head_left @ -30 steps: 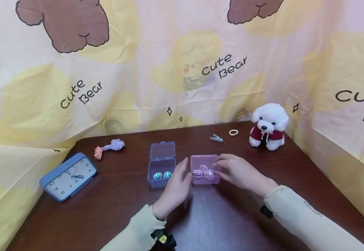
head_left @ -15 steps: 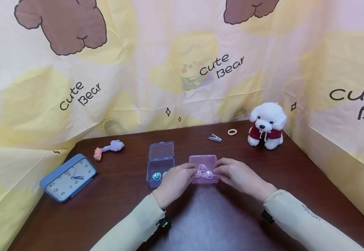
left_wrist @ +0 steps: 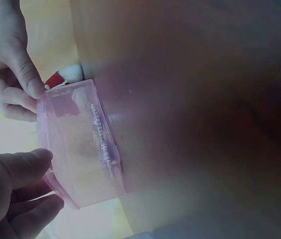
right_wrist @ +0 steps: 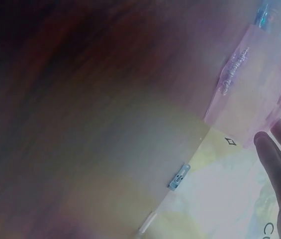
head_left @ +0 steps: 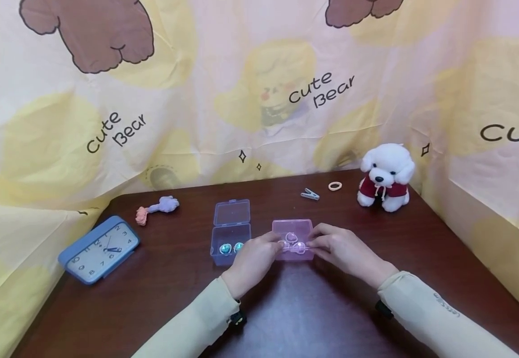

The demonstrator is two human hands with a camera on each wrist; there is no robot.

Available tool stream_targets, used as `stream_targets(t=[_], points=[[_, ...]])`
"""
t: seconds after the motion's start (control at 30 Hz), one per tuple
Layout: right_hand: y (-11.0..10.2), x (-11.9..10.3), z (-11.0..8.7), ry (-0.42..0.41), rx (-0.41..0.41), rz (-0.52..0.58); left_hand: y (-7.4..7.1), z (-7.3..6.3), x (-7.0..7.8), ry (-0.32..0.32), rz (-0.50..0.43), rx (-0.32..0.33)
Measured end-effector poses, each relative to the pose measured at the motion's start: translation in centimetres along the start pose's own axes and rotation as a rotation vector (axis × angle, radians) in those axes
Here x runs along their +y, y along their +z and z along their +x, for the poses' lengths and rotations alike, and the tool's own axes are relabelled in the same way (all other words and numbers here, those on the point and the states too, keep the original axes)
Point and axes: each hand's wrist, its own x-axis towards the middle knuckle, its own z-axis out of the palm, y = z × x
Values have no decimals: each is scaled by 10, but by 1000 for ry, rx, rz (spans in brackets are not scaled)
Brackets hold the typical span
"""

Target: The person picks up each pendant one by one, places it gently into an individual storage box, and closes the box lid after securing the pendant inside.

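A see-through pink plastic box (head_left: 292,226) stands on the table with its lid down. Several pink gem-like pieces with beaded rims (head_left: 291,237) show through it. My left hand (head_left: 252,261) holds the near left corner, thumb and fingers bent around it. At the right corner, my right hand (head_left: 346,251) pinches the box near its lid edge. The left wrist view shows both thumbs by the top rim of the pink box (left_wrist: 78,149). Left of it, a blue see-through box (head_left: 231,233) stands with its lid tipped back; teal gem pieces (head_left: 225,248) lie inside, partly behind my left hand.
A blue clock (head_left: 100,248) lies at the left, near a purple and pink soft item (head_left: 162,205). Toward the back right are a clip (head_left: 310,194), a pale ring (head_left: 335,186) and a white toy dog (head_left: 384,176). A printed cloth hangs behind the table.
My left hand has gone from straight fingers beside the pink box to holding its left corner. The right hand has come slightly toward the near edge. In the last half second little has moved.
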Motion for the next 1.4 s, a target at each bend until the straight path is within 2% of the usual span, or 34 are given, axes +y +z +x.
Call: stream_targets(t=[0.23, 0.37, 0.47, 0.53, 0.63, 0.77, 0.83, 0.93, 1.07, 1.2, 1.4], points=[[-1, 1, 4, 7, -10, -7, -1, 2, -3, 18, 25, -12], [-4, -2, 10, 54, -84, -14, -5, -1, -9, 13, -44, -4], [-8, -4, 19, 94, -134, -27, -15, -6, -18, -14, -111, 58], [-10, -4, 28, 103, -135, -37, -25, -11, -27, -52, -133, 119], [-12, 0, 48, 125, -106, -22, -40, -20, -47, -165, -164, 201], [-14, 6, 82, 215, -103, 40, -54, -39, -79, -421, -289, 224], [-13, 9, 100, 278, -121, 80, -57, -50, -93, -556, -376, 200], [-7, 15, 126, 375, -167, 145, -56, -63, -108, -733, -534, 124], [9, 21, 155, 495, -273, 217, -49, -74, -117, -905, -752, 5], [26, 24, 178, 561, -393, 238, -39, -81, -120, -993, -917, -28], [50, 26, 199, 605, -497, 203, -30, -85, -121, -941, -1034, -51]])
